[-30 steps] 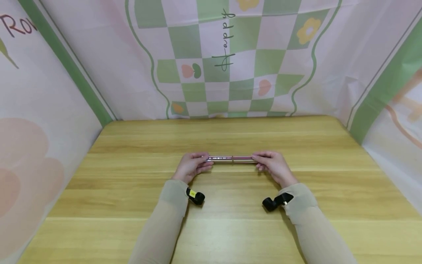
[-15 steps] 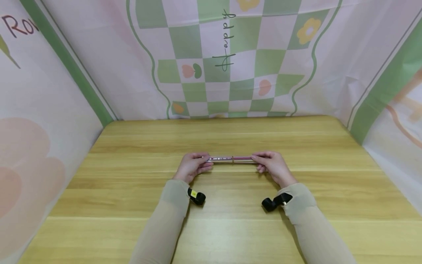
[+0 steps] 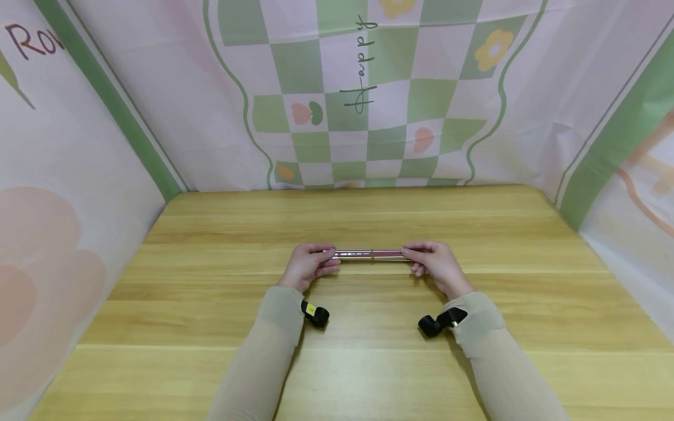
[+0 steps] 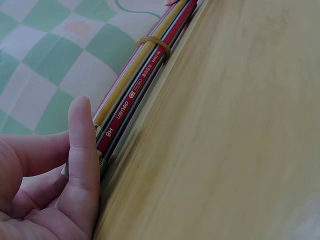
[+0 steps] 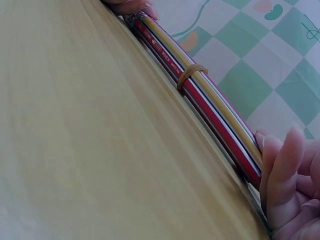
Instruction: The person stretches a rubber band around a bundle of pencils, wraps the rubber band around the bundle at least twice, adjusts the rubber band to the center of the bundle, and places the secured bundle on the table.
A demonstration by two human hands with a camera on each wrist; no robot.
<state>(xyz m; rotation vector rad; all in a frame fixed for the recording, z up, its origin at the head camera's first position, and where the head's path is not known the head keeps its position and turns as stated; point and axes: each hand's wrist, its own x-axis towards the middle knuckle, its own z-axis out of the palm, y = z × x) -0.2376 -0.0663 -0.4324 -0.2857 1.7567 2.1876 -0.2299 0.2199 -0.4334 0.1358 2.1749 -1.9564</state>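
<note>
A bundle of striped pencils [image 3: 354, 255] lies level between my two hands, close over the wooden table. My left hand [image 3: 309, 266] grips its left end, where metal ferrules show in the left wrist view. The other end is pinched by my right hand [image 3: 434, 264]. Around the middle of the bundle runs a tan rubber band [image 4: 155, 43]. Red and yellow sides with dark and white stripes face the wrist cameras, and "HB" is printed on a red pencil [image 4: 119, 115]. The tips at the right end are hidden behind the right fingers [image 5: 285, 170].
The wooden table [image 3: 363, 374] spreads out on all sides of the hands. A printed cloth [image 3: 347, 140] with green checks hangs behind its far edge, and more cloth flanks both sides. Small black cameras [image 3: 317, 316] are strapped at both wrists.
Both hands keep their hold at the ends of the pencil bundle. The bundle has rolled slightly, so its visible stripes differ a little.
</note>
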